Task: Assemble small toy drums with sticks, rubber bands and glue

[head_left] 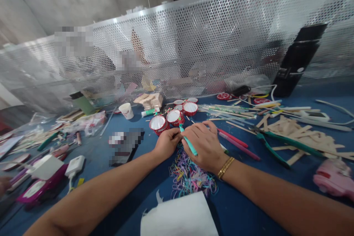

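Note:
My right hand (204, 143) is closed around a teal stick-like tool (188, 142), its tip pointing up toward a red-rimmed white cap (175, 116). My left hand (166, 142) is pinched shut right beside the tool's upper end, and what it grips is too small to make out. Both hands rest on the blue table (243, 206) just above a tangled pile of coloured rubber bands (190, 177). Two more red-rimmed caps (158, 123) (190, 108) stand close behind my hands.
Green-handled pliers (276, 143), pink sticks (235, 141) and several wooden sticks (301, 132) lie to the right. A white sheet (179, 217) lies near me. A small paper cup (126, 110) and a pink device (41, 186) are at left. A perforated metal screen (210, 40) closes the back.

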Demonstrator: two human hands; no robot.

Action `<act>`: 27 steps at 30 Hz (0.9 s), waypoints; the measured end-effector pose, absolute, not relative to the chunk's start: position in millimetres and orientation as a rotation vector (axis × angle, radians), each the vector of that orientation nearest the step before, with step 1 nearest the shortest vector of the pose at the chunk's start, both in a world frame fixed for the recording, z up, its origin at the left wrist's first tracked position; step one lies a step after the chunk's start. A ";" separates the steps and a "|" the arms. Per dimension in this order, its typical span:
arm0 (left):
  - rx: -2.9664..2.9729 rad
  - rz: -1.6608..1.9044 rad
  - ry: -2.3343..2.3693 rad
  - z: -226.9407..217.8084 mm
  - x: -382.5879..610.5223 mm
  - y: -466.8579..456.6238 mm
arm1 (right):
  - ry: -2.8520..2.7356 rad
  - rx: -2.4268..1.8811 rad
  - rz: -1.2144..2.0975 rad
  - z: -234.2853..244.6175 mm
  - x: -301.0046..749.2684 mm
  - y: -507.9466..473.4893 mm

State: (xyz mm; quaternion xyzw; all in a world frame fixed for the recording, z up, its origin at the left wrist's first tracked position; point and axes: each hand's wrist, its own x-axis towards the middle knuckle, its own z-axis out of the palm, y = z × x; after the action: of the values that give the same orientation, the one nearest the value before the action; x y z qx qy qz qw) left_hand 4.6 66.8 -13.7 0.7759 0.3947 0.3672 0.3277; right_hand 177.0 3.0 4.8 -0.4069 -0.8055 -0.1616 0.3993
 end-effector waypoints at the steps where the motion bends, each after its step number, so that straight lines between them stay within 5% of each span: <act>1: 2.029 0.963 1.025 -12.8 5.1 66.3 | -2.030 -1.036 -0.416 5.0 177.0 2.9; 27: 2.024 0.973 1.041 -10.1 6.2 63.8 | -2.029 -1.041 -0.435 4.5 176.8 2.5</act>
State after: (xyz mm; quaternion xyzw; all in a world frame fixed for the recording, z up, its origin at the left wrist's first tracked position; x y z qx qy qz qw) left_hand 6.2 63.8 -10.1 0.7727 0.3976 0.3713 0.3271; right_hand 176.8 2.5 4.5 -0.4111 -0.8016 -0.1718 0.3987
